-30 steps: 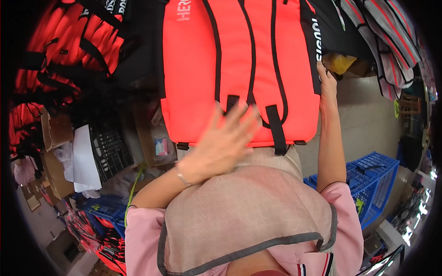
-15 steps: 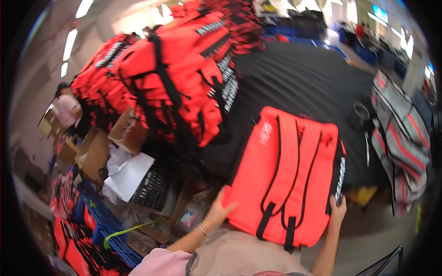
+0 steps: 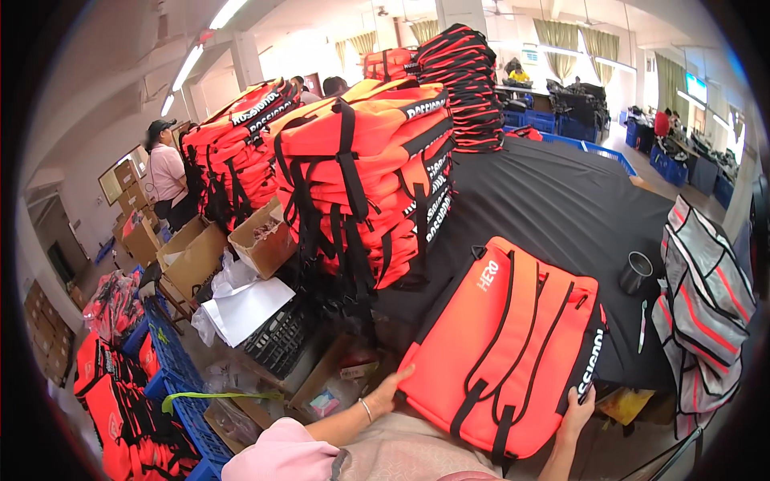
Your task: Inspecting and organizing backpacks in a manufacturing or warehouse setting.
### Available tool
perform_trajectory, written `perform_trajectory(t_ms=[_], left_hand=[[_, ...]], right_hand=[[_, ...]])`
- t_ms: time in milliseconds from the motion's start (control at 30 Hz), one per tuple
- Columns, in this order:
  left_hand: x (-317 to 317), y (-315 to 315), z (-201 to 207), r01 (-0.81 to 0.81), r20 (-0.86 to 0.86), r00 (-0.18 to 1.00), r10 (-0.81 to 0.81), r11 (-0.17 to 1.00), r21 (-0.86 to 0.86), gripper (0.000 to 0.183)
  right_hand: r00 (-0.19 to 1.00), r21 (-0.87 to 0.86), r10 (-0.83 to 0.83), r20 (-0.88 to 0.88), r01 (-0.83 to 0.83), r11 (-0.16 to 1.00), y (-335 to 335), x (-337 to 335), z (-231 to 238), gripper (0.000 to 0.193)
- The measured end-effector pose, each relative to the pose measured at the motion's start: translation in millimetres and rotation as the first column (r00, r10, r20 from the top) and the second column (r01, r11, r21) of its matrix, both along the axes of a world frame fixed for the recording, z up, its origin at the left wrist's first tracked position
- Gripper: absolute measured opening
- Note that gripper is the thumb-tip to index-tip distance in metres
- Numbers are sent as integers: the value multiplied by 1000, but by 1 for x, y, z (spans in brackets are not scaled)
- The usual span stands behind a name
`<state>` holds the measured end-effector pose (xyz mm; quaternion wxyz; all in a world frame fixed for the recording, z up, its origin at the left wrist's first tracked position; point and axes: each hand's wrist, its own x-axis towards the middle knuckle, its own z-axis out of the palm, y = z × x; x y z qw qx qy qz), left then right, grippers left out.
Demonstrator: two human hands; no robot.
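Note:
Between my two hands is a bright red-orange backpack (image 3: 457, 353), its padded shoulder straps facing up and black webbing hanging at its lower end. My left hand (image 3: 391, 391) grips the lower left edge, thumb on top and the other fingers mostly hidden beneath. On the lower right side, my right hand (image 3: 576, 410) is closed on the black side panel with white lettering. The far part of the backpack lies over a table covered in black cloth (image 3: 553, 200), while its near end is close to my body.
Tall stacks of matching backpacks (image 3: 369, 192) stand left and behind. A metal cup (image 3: 636, 272) and a thin white tool (image 3: 642, 327) lie right. Grey bags with red stripes (image 3: 706, 297) hang at the right edge. Cardboard boxes (image 3: 192, 260) and a blue crate (image 3: 172, 353) are left.
The backpack and both hands appear slightly lower in the picture as the view shifts upward. Both hands keep their hold on the backpack.

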<state>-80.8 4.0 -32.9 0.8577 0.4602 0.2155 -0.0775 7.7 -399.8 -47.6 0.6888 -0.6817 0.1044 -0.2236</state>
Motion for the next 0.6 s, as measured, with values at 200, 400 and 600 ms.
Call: perform_trajectory(t_ms=[200, 400, 600], left_hand=[[1, -2, 32, 7, 121, 993, -3, 999, -36, 63], [6, 25, 117, -119, 254, 871, -420, 321, 940, 40], [81, 88, 332, -898, 763, 432, -480, -151, 413, 10]], right_hand=[[1000, 7, -11, -5, 11, 1000, 3, -4, 27, 45], [994, 28, -39, -98, 42, 999, -5, -9, 32, 43], [985, -25, -55, -166, 52, 998, -21, -13, -4, 40]])
